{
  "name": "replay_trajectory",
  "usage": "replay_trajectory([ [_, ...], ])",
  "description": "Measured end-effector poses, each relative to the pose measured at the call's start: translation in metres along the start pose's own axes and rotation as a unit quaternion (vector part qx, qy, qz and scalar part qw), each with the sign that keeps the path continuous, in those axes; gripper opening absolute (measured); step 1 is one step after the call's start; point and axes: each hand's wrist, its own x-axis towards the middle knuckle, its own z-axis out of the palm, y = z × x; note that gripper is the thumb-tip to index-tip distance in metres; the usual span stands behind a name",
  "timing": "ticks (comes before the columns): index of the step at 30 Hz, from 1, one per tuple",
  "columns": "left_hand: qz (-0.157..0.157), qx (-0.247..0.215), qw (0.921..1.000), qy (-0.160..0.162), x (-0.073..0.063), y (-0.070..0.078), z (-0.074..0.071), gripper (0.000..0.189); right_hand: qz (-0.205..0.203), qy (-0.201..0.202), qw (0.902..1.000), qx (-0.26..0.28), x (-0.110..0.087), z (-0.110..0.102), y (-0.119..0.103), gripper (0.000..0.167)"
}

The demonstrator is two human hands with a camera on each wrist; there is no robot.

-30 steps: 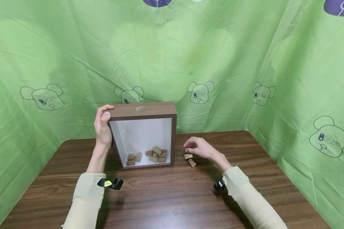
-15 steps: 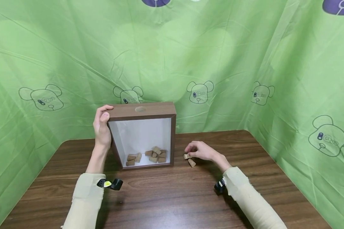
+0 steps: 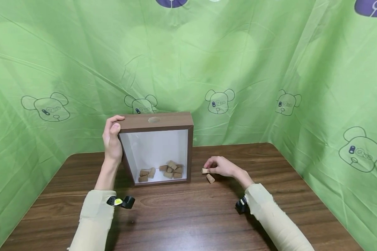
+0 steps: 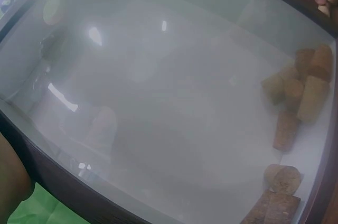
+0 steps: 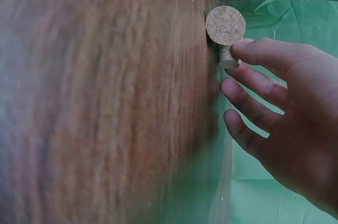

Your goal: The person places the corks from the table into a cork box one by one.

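Note:
A brown wooden shadow box frame with a clear front stands upright on the table. My left hand grips its upper left corner, thumb on the front edge and fingers over the top. Behind the pane, several cork stoppers lie in two heaps along the bottom; the left wrist view shows these corks close up. Right of the frame, my right hand pinches a cork between thumb and forefinger, low at the table. A second cork lies just nearer; its round end faces the right wrist camera.
A round opening shows in the frame's top side. The dark wood table extends around the frame. Green curtain with bear drawings hangs behind and at both sides.
My right hand has come down beside the frame and its thumb and forefinger have closed on the farther cork. The left hand and the frame have stayed in place.

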Motion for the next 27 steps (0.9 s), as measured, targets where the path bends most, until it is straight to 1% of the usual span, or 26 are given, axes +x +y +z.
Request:
replay_trajectory([
  [6,-0.006,0.002,1.0,-0.004,0.0,0.0,0.0,0.031,0.003,0.02,0.9998,0.009,-0.001,-0.003,-0.002,0.013],
  [14,-0.006,-0.002,1.0,-0.005,0.001,0.0,-0.001,0.031,-0.002,0.048,0.9986,0.022,-0.001,-0.014,-0.009,0.015],
  [22,-0.006,-0.001,1.0,-0.003,0.001,-0.001,0.0,0.03,-0.028,0.075,0.9961,0.036,-0.005,-0.025,-0.021,0.016],
  [27,-0.001,-0.007,1.0,-0.003,0.001,0.0,0.001,0.03,-0.041,0.091,0.9945,0.032,-0.005,-0.033,-0.026,0.017],
])
